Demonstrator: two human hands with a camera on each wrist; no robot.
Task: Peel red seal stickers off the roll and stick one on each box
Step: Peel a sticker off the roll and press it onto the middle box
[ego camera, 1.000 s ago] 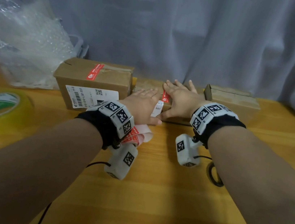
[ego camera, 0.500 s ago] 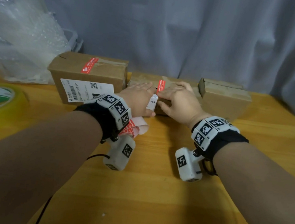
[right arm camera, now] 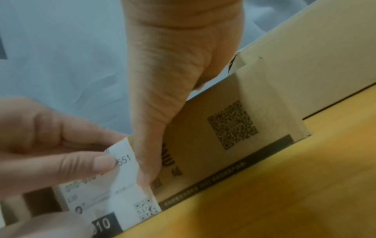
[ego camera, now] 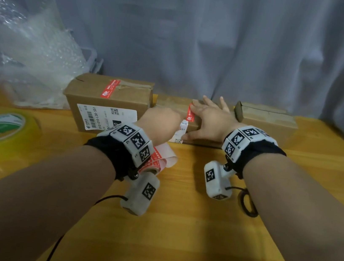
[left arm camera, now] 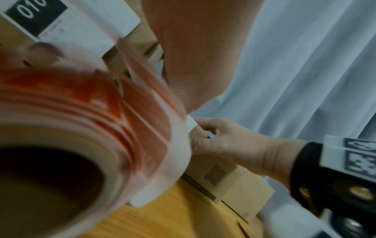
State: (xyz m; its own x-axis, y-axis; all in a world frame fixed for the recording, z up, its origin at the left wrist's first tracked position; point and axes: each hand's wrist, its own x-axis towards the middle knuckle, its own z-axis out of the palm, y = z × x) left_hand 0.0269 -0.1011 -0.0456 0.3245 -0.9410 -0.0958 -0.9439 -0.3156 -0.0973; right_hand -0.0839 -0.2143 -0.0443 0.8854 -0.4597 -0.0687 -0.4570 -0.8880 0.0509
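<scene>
Pressing flat, the right hand [ego camera: 209, 120] lies fingers straight on the middle box [ego camera: 170, 104] at frame centre, covering part of its red sticker [ego camera: 190, 114]. The left hand [ego camera: 160, 122] grips the roll [left arm camera: 81, 128] beneath its palm, fingertips against the box front. Another sticker [ego camera: 110, 88] sits on the left box [ego camera: 87, 96].

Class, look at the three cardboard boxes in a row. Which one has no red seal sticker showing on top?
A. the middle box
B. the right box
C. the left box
B: the right box shows only bare cardboard on top, while the left box and middle box each carry a red strip.
</scene>
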